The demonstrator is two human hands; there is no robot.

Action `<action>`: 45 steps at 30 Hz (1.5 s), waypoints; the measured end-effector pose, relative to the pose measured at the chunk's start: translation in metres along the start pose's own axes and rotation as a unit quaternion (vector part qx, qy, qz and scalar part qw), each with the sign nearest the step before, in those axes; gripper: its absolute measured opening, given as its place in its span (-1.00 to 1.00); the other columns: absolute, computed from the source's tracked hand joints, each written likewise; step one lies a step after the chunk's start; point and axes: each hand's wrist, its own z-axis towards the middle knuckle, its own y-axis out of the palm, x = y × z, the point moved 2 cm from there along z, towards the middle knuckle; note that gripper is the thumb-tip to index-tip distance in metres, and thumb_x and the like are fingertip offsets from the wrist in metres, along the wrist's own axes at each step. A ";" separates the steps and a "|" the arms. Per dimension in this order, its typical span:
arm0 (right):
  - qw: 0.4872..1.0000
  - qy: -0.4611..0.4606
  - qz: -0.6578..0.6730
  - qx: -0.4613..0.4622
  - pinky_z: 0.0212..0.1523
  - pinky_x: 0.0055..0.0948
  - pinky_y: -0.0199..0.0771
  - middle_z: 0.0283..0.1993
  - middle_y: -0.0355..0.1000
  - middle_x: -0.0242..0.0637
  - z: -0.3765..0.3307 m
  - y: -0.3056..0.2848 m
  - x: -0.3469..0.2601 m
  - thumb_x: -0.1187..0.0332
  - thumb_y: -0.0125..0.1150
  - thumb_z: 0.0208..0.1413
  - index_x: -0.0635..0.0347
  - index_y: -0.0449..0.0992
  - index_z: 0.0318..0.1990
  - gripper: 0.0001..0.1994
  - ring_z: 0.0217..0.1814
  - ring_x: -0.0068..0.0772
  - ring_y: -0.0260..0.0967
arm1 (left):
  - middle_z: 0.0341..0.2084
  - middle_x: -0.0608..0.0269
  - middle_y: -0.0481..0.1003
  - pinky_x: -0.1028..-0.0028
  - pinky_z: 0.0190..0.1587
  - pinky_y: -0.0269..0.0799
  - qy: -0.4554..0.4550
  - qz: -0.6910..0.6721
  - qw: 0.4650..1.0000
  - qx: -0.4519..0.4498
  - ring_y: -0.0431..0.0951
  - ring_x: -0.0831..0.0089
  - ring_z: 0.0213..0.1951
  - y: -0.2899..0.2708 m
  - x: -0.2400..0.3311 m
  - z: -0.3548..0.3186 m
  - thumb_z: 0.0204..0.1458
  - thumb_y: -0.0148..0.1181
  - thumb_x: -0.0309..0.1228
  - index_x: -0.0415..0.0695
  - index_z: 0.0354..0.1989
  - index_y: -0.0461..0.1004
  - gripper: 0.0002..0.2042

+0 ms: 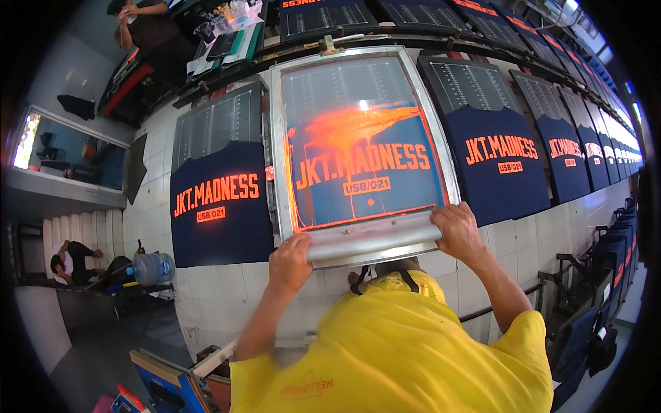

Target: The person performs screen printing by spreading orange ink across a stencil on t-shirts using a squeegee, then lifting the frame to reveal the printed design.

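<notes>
A metal-framed printing screen lies over a navy shirt on the long white-tiled table. Its blue mesh carries smeared orange ink and orange lettering. My left hand grips the near rail of the frame at its left corner. My right hand grips the same rail at its right corner. Both forearms reach up from my yellow shirt. Beside the screen on the left lies a printed navy shirt, and another lies on the right.
More printed navy shirts run along the table to the far right. A blue water bottle and a seated person are at left, another person stands top left. A blue framed screen leans at bottom left. Dark racks line the right aisle.
</notes>
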 end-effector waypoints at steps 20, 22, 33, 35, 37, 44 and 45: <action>0.998 -0.029 -0.047 0.011 -0.14 -0.25 0.34 -0.19 0.50 -0.18 0.089 0.045 0.050 0.55 0.26 -0.40 0.22 0.43 -0.36 -0.70 -0.21 -0.20 0.41 | -0.17 0.20 0.57 0.37 -0.15 0.59 0.085 0.037 0.994 0.051 0.61 0.28 -0.03 0.032 -0.060 0.097 -0.35 0.20 -0.67 -0.19 -0.21 0.54 -0.61; 0.998 -0.021 -0.062 -0.015 -0.11 -0.23 0.33 -0.15 0.49 -0.26 0.107 0.052 0.066 0.50 0.45 -0.58 0.16 0.43 -0.29 -0.50 -0.15 -0.22 0.42 | -0.18 0.21 0.58 0.35 -0.16 0.59 0.091 0.038 0.993 0.065 0.62 0.26 -0.08 0.035 -0.071 0.120 -0.35 0.22 -0.65 -0.15 -0.19 0.54 -0.59; 0.993 0.015 -0.082 -0.085 -0.11 -0.21 0.40 -0.44 0.53 -0.22 0.204 0.040 0.111 0.44 0.36 -0.29 0.15 0.53 -0.45 -0.83 -0.30 -0.14 0.51 | -0.33 0.11 0.60 0.21 -0.24 0.57 0.042 0.034 0.999 -0.006 0.61 0.09 -0.26 0.029 -0.106 0.221 -0.33 0.18 -0.64 -0.16 -0.30 0.60 -0.68; 0.987 0.030 -0.086 -0.130 -0.08 -0.20 0.40 -0.43 0.55 -0.21 0.216 0.024 0.104 0.44 0.34 -0.26 0.14 0.54 -0.43 -0.84 -0.30 -0.13 0.53 | -0.33 0.06 0.59 0.15 -0.22 0.55 0.020 0.027 0.999 -0.031 0.60 0.02 -0.27 0.020 -0.103 0.222 -0.31 0.17 -0.62 -0.18 -0.31 0.59 -0.71; 0.988 0.025 -0.097 -0.116 -0.05 -0.18 0.40 -0.42 0.57 -0.19 0.222 0.022 0.115 0.40 0.34 -0.23 0.14 0.57 -0.40 -0.83 -0.29 -0.13 0.54 | -0.33 0.04 0.59 0.12 -0.21 0.54 0.024 0.039 0.999 -0.029 0.60 -0.02 -0.28 0.014 -0.100 0.226 -0.29 0.16 -0.60 -0.18 -0.31 0.60 -0.72; 0.993 -0.003 -0.097 -0.063 -0.11 -0.21 0.39 -0.45 0.55 -0.20 0.218 0.002 0.108 0.36 0.35 -0.25 0.14 0.56 -0.42 -0.82 -0.32 -0.15 0.53 | -0.32 0.05 0.59 0.11 -0.22 0.54 0.004 0.038 0.999 -0.012 0.60 -0.03 -0.30 -0.009 -0.088 0.227 -0.18 0.18 -0.57 -0.15 -0.30 0.61 -0.78; 0.993 -0.003 -0.100 -0.056 -0.12 -0.21 0.39 -0.45 0.54 -0.21 0.217 -0.002 0.106 0.36 0.36 -0.25 0.13 0.56 -0.43 -0.83 -0.32 -0.15 0.52 | -0.33 0.06 0.60 0.11 -0.22 0.54 0.007 0.039 0.999 -0.004 0.60 -0.02 -0.29 -0.013 -0.085 0.225 -0.17 0.18 -0.56 -0.15 -0.30 0.62 -0.78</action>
